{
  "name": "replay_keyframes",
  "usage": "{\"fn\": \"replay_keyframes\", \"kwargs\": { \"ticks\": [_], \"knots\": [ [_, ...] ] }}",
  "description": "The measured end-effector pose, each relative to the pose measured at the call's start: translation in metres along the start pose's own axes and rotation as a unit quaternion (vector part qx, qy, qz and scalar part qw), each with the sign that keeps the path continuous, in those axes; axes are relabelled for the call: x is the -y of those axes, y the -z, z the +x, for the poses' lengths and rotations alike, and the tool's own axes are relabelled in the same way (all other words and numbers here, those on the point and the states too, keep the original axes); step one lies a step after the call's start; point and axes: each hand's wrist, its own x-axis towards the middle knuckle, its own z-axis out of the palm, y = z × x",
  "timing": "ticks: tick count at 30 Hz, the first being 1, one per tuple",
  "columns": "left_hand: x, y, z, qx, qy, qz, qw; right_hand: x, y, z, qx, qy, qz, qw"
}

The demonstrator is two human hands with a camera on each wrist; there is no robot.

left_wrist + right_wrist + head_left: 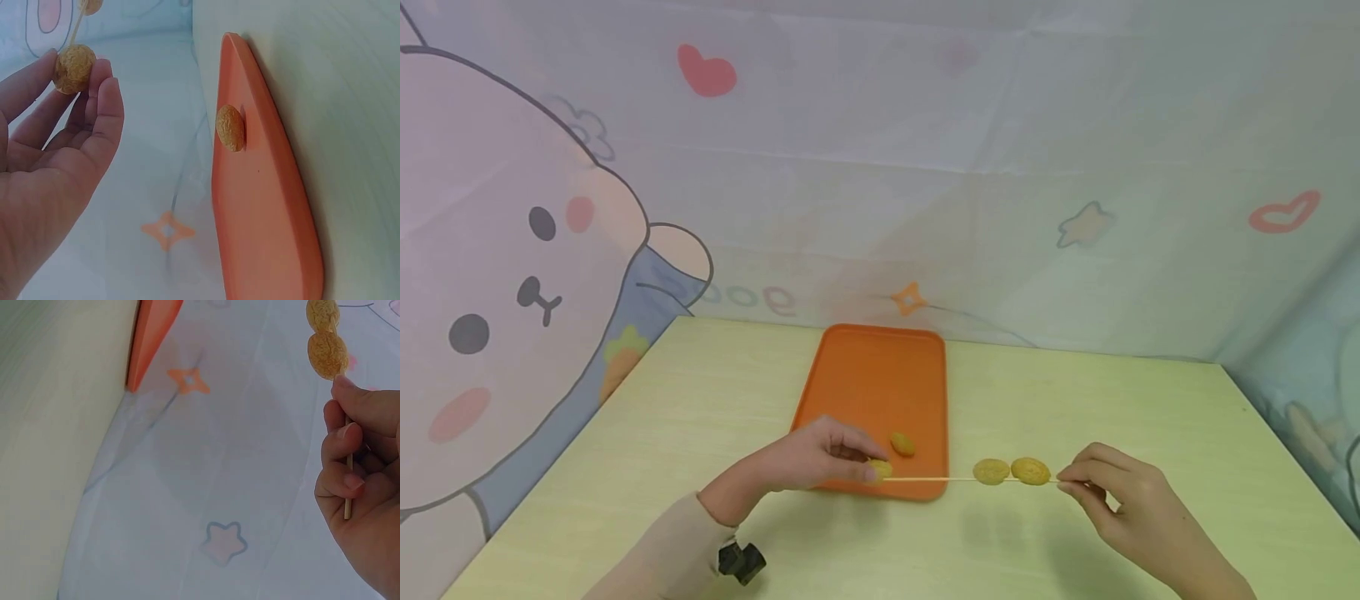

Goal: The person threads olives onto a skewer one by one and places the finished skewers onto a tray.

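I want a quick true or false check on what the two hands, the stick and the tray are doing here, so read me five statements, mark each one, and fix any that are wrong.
1. The right grip holds one end of a thin stick. True.
2. The left grip pinches a yellow piece at the other end. True.
3. Nothing is threaded on the thin stick. False: two yellow pieces sit on it, near the right grip.
4. A loose yellow piece lies on the orange tray. True.
5. The thin stick lies flat on the orange tray. False: it is held up between both hands' grips.
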Motion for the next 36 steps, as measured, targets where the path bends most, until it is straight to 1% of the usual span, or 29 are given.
{"fn": "replay_keyframes", "kwargs": {
  "ticks": [5, 8, 11, 16, 22, 24, 31, 36],
  "knots": [
    [0.0, -0.003, 0.002, -0.005, -0.008, 0.002, 1.0, 0.001, -0.001, 0.001, 0.002, -0.004, -0.006, 1.0],
    [0.001, -0.004, 0.004, -0.007, -0.005, 0.002, 1.0, 0.002, -0.001, 0.001, 0.003, -0.008, -0.012, 0.9999],
    [0.002, -0.005, 0.006, -0.007, 0.001, 0.002, 1.0, 0.003, -0.002, 0.002, 0.004, -0.011, -0.01, 0.9999],
    [0.002, -0.006, 0.008, -0.005, 0.002, -0.004, 1.0, 0.004, -0.002, 0.003, 0.008, -0.015, -0.004, 0.9998],
    [0.003, -0.007, 0.009, 0.001, -0.008, -0.008, 0.9999, 0.002, -0.007, 0.002, 0.001, -0.002, 0.017, 0.9999],
    [0.002, -0.007, 0.008, 0.002, -0.012, -0.008, 0.9999, 0.001, -0.007, 0.001, 0.004, -0.002, 0.011, 0.9999],
    [0.003, -0.009, 0.009, 0.0, -0.016, -0.003, 0.9999, 0.002, -0.01, 0.001, -0.003, 0.002, 0.031, 0.9995],
    [0.005, -0.012, 0.012, -0.001, -0.014, 0.0, 0.9999, 0.004, -0.009, 0.002, 0.004, -0.005, 0.012, 0.9999]
  ]
}}
